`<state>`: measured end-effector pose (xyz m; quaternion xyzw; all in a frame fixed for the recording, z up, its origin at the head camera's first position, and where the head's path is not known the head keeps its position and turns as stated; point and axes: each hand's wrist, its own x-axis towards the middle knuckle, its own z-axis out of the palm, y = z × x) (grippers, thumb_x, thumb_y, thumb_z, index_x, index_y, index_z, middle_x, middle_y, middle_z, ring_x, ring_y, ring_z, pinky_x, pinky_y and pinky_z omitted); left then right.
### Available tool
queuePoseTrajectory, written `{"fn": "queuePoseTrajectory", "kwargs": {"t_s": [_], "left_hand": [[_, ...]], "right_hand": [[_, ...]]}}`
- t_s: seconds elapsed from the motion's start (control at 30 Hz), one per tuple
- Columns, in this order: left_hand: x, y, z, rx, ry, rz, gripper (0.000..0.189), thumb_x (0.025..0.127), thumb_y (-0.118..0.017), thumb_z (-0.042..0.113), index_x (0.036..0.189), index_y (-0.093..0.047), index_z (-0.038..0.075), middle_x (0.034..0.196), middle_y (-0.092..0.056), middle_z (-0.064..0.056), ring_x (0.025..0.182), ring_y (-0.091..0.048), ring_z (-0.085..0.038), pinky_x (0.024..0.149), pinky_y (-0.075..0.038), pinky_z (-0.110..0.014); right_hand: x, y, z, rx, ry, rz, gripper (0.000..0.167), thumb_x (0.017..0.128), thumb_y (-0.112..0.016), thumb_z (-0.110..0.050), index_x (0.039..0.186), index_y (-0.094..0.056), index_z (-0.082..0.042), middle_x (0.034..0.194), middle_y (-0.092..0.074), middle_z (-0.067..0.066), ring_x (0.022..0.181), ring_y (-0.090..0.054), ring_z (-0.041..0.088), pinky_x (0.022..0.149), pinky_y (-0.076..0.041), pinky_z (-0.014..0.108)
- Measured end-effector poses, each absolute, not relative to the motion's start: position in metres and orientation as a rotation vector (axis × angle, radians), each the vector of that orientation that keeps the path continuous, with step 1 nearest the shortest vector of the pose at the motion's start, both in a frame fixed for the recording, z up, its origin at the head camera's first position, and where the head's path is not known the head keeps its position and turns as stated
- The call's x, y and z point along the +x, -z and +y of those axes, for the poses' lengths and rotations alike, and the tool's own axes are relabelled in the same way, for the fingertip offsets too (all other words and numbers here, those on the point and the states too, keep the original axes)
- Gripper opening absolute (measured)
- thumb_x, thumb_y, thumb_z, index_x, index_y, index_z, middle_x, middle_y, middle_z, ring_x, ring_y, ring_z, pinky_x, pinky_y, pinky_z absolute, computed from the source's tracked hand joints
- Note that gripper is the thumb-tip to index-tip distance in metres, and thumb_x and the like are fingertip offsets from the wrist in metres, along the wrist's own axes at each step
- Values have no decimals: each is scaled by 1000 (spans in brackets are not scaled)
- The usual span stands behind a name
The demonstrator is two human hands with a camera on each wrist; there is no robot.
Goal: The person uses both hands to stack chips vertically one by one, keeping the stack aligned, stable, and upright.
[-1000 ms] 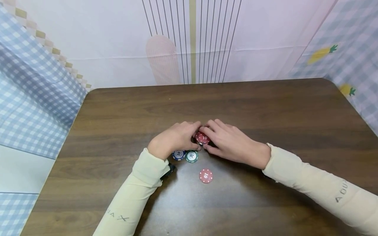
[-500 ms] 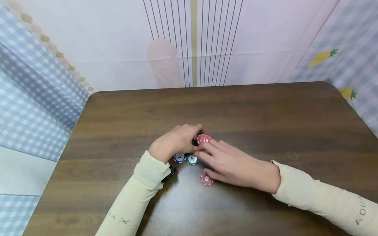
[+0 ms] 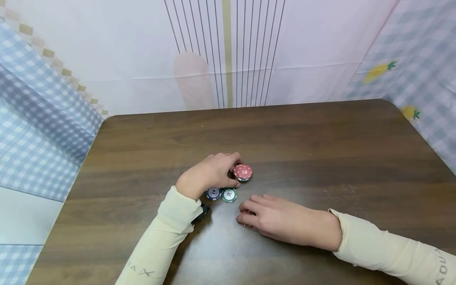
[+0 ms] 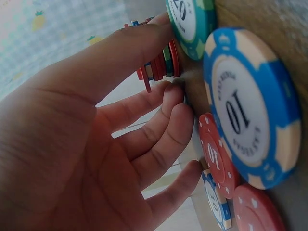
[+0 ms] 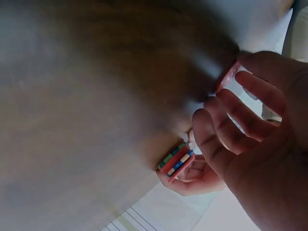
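My left hand (image 3: pixel 208 176) curves round a short stack of poker chips (image 3: pixel 242 172), thumb on the near side and fingers on the far side. A red 10 chip tops the stack; blue-and-cream and green edges show among the red ones (image 5: pixel 178 160). Below the left hand lie a blue 10 chip (image 4: pixel 240 108) and a green 20 chip (image 3: pixel 229 195). Nearer the person, my right hand (image 3: pixel 285 219) pinches a single red poker chip (image 5: pixel 228 74) by its edges, mostly hidden under the fingers in the head view.
Under the left palm, the left wrist view shows a red 10 chip (image 4: pixel 214 154), a smaller-looking blue chip (image 4: pixel 215 199) and another red chip (image 4: pixel 255 209). The brown wooden table (image 3: pixel 142 150) meets a white printed curtain (image 3: pixel 135 59) at its far edge.
My right hand has left the stack, moved right and toward the person, and come down on the loose red chip. The left hand stays at the stack.
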<state>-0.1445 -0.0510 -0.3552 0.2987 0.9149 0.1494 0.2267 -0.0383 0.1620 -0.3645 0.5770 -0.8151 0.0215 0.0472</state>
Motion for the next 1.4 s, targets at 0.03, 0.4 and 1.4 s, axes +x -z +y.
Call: {"fn": "queuePoseTrajectory", "kwargs": {"t_s": [0.03, 0.4, 1.4], "left_hand": [[-144, 355, -52, 818, -411, 2521, 54, 92, -85, 33, 136, -58, 16, 128, -70, -2, 111, -68, -22, 98, -53, -41], [-141, 361, -50, 822, -450, 2507, 53, 92, -84, 32, 135, -59, 16, 126, -71, -3, 112, -67, -21, 100, -52, -43], [-135, 357, -43, 798, -463, 2561, 47, 89, -83, 43, 114, -58, 11, 96, -63, 1, 86, -65, -21, 81, -55, -37]], "right_hand": [[-38, 365, 161, 1764, -54, -2479, 29, 96, -75, -12, 124, -68, -18, 118, -63, -4, 100, -58, 14, 75, -50, 26], [-31, 368, 156, 1736, -39, -2449, 23, 96, -74, -14, 118, -68, -17, 110, -62, -4, 92, -55, 14, 72, -44, 25], [-46, 373, 152, 1657, -124, -2438, 10, 88, -68, -19, 93, -59, -19, 90, -50, -5, 83, -50, 14, 66, -45, 29]]}}
